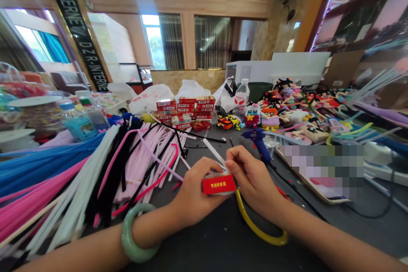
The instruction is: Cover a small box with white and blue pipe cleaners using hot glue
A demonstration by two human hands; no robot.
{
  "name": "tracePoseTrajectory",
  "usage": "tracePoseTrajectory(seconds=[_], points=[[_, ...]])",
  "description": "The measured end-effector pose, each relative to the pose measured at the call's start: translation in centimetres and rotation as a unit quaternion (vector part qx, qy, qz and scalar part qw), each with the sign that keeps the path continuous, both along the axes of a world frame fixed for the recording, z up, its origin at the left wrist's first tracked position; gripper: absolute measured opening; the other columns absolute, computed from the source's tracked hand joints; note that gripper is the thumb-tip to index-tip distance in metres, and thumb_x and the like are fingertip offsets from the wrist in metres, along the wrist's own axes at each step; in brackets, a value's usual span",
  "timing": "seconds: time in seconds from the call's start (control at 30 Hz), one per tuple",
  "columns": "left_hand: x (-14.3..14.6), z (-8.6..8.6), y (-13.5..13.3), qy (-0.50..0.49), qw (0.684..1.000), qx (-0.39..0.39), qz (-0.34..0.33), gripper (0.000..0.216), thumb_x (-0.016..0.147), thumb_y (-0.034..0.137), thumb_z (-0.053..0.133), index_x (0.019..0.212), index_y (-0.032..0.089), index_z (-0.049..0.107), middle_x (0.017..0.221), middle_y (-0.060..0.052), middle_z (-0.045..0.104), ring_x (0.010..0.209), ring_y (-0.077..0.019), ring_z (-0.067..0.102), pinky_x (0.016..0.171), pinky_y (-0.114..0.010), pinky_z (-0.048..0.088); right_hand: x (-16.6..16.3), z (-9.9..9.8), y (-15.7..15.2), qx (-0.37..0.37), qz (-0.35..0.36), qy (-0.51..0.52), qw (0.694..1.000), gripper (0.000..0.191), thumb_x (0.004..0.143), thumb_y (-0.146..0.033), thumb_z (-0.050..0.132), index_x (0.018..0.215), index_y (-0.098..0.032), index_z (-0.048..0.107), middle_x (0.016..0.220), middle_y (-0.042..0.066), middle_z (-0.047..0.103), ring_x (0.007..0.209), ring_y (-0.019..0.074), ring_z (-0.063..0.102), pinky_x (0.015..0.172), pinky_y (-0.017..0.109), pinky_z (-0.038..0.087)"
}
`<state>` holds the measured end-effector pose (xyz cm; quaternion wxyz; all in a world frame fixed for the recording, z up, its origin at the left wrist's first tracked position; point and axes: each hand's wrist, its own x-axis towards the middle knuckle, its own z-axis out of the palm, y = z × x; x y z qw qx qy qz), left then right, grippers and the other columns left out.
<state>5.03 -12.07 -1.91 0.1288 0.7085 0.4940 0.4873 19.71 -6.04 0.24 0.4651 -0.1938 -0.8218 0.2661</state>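
My left hand (194,187) and my right hand (251,178) meet over the dark table (223,242), both closed on a small red box (219,185) with yellow writing. A white pipe cleaner (213,152) runs up from between my fingers. A yellow pipe cleaner (258,227) curves on the table under my right wrist. A pale green bangle (132,233) sits on my left wrist.
Heaps of blue, pink, white and black pipe cleaners (79,178) cover the left side. Stacked red boxes (186,112) stand behind, with a blue glue gun (259,142), a water bottle (242,93), plush figures (287,110) and a blurred-out phone (321,174) to the right.
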Motion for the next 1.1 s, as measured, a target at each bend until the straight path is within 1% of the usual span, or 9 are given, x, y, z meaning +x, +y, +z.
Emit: tracePoseTrajectory(seconds=[0.07, 0.13, 0.27, 0.53, 0.7, 0.77, 0.87, 0.97, 1.1], points=[[0.3, 0.1, 0.0, -0.008, 1.0, -0.022, 0.009, 0.025, 0.068, 0.027, 0.073, 0.085, 0.019, 0.056, 0.084, -0.002, 0.061, 0.075, -0.0169, 0.059, 0.068, -0.029, 0.045, 0.3, -0.4, 0.1, -0.005, -0.022, -0.007, 1.0, 0.014, 0.09, -0.022, 0.041, 0.076, -0.023, 0.042, 0.063, -0.005, 0.044, 0.053, 0.0105, 0.041, 0.049, 0.022, 0.032], [0.5, 0.3, 0.0, -0.016, 0.999, -0.024, 0.018, 0.023, 0.068, 0.025, 0.073, 0.082, 0.019, 0.057, 0.082, -0.001, 0.062, 0.075, -0.0167, 0.058, 0.069, -0.028, 0.045, 0.4, -0.6, 0.4, -0.022, -0.038, -0.011, 0.999, 0.016, 0.091, -0.025, 0.039, 0.076, -0.023, 0.041, 0.063, -0.005, 0.044, 0.053, 0.0112, 0.041, 0.05, 0.022, 0.033], [0.4, 0.6, 0.1, -0.028, 0.999, -0.012, 0.03, 0.02, 0.068, 0.024, 0.072, 0.082, 0.019, 0.058, 0.081, 0.0, 0.063, 0.072, -0.0159, 0.058, 0.068, -0.028, 0.045, 0.4, -0.6, 0.7, -0.045, -0.036, -0.024, 0.998, 0.018, 0.092, -0.028, 0.036, 0.074, -0.024, 0.038, 0.061, -0.006, 0.041, 0.051, 0.0119, 0.04, 0.048, 0.023, 0.033], [0.3, 0.4, 0.2, -0.015, 0.999, 0.003, 0.029, 0.019, 0.07, 0.024, 0.073, 0.082, 0.018, 0.059, 0.083, -0.001, 0.063, 0.076, -0.0167, 0.059, 0.07, -0.029, 0.045, 0.7, 0.3, 0.5, -0.025, -0.05, -0.05, 0.997, 0.016, 0.09, -0.026, 0.038, 0.074, -0.024, 0.041, 0.062, -0.005, 0.041, 0.053, 0.0129, 0.039, 0.05, 0.025, 0.03], [0.4, 0.5, 0.1, -0.016, 1.0, 0.008, 0.018, 0.019, 0.071, 0.025, 0.072, 0.083, 0.018, 0.059, 0.083, -0.001, 0.063, 0.077, -0.0166, 0.059, 0.07, -0.028, 0.045, 1.5, 0.4, -0.2, -0.03, -0.055, -0.083, 0.995, 0.017, 0.091, -0.027, 0.037, 0.076, -0.023, 0.042, 0.061, -0.005, 0.042, 0.052, 0.0123, 0.039, 0.049, 0.023, 0.03], [0.3, 0.6, 0.1, -0.02, 0.999, 0.0, 0.028, 0.018, 0.071, 0.023, 0.071, 0.082, 0.018, 0.058, 0.081, 0.0, 0.061, 0.075, -0.0161, 0.058, 0.068, -0.028, 0.044, 2.0, 0.2, -0.6, -0.034, -0.053, -0.083, 0.995, 0.018, 0.092, -0.029, 0.037, 0.076, -0.024, 0.043, 0.06, -0.006, 0.042, 0.051, 0.012, 0.039, 0.048, 0.023, 0.031], [0.0, 0.5, 0.6, -0.046, 0.997, -0.025, 0.065, 0.02, 0.069, 0.021, 0.072, 0.08, 0.018, 0.055, 0.077, 0.001, 0.059, 0.072, -0.0156, 0.057, 0.066, -0.027, 0.043, 2.6, 0.0, -1.2, -0.038, -0.052, -0.08, 0.995, 0.02, 0.094, -0.03, 0.035, 0.075, -0.024, 0.042, 0.058, -0.006, 0.044, 0.049, 0.0118, 0.043, 0.047, 0.022, 0.033], [-0.4, 0.3, 1.2, -0.094, 0.991, -0.047, 0.079, 0.025, 0.067, 0.019, 0.073, 0.081, 0.018, 0.053, 0.076, 0.002, 0.059, 0.072, -0.0154, 0.057, 0.066, -0.027, 0.044, 3.0, -0.2, -1.7, -0.016, -0.061, -0.088, 0.994, 0.02, 0.093, -0.029, 0.036, 0.076, -0.024, 0.044, 0.056, -0.006, 0.046, 0.046, 0.0116, 0.045, 0.046, 0.022, 0.034], [-0.4, 0.1, 1.4, -0.129, 0.988, -0.058, 0.065, 0.026, 0.066, 0.019, 0.074, 0.081, 0.018, 0.053, 0.076, 0.003, 0.059, 0.071, -0.0148, 0.057, 0.066, -0.026, 0.046, 3.1, -0.3, -1.7, 0.052, -0.08, -0.107, 0.99, 0.016, 0.09, -0.023, 0.041, 0.075, -0.024, 0.047, 0.055, -0.005, 0.048, 0.046, 0.0117, 0.044, 0.044, 0.021, 0.034]])
